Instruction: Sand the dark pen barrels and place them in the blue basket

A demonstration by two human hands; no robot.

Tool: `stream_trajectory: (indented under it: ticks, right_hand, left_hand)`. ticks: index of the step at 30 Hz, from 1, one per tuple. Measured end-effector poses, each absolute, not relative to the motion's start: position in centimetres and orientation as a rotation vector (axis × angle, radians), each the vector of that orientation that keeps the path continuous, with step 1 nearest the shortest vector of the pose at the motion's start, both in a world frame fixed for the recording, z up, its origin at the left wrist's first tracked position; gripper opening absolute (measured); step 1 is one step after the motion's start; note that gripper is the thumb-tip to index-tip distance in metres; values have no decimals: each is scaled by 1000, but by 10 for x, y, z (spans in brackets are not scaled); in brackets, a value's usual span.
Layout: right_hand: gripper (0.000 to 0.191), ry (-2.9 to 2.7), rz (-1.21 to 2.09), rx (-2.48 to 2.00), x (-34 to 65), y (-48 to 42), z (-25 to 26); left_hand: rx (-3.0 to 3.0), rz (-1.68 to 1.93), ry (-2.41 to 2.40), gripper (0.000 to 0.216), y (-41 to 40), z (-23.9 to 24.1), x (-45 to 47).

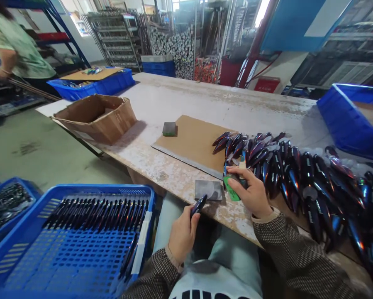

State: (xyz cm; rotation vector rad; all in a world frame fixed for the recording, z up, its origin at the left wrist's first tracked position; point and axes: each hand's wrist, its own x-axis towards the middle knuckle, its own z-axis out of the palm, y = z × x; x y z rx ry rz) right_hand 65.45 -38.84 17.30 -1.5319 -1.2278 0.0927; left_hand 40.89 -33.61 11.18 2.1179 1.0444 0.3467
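Observation:
My left hand (182, 234) is closed around a dark glossy fishing lure (198, 206), its tip pointing up toward a grey flat pad (208, 190) at the table's front edge. To the right of that pad, my right hand (250, 189) grips a green block (232, 189); its far side is hidden by my fingers. Beyond my right hand, a large heap of similar dark lures (293, 166) with clear lips spreads over the table. A cardboard sheet (194, 139) lies behind the pad, and a small grey block with a green side (169, 129) rests on its left part.
Left of my legs, a blue plastic basket (64, 253) holds a row of dark lures. An open cardboard box (96, 120) stands at the table's left edge. Blue bins (93, 85) sit at the back left and far right. A person (18, 45) stands at the far left.

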Motion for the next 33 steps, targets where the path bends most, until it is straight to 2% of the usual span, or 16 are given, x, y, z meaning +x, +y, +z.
stream_trajectory:
  ticks: [11,22,27,33]
  right_hand:
    - [18,-1582,-81,-1653,641,-330,150]
    - [19,-1787,-159,-1699,607,-327,148]
    - [15,-1729,-179,-1751,640,-324,152]
    - [19,-1564,-209,-1756,660,-338,157]
  left_hand:
    - [2268,182,1118,25,-340,100,413]
    - [2202,49,1095,22,-340,104,419]
    - [2190,95,1054,24,-338,97,414]
    - [2133,179,999,28,-335,83,411]
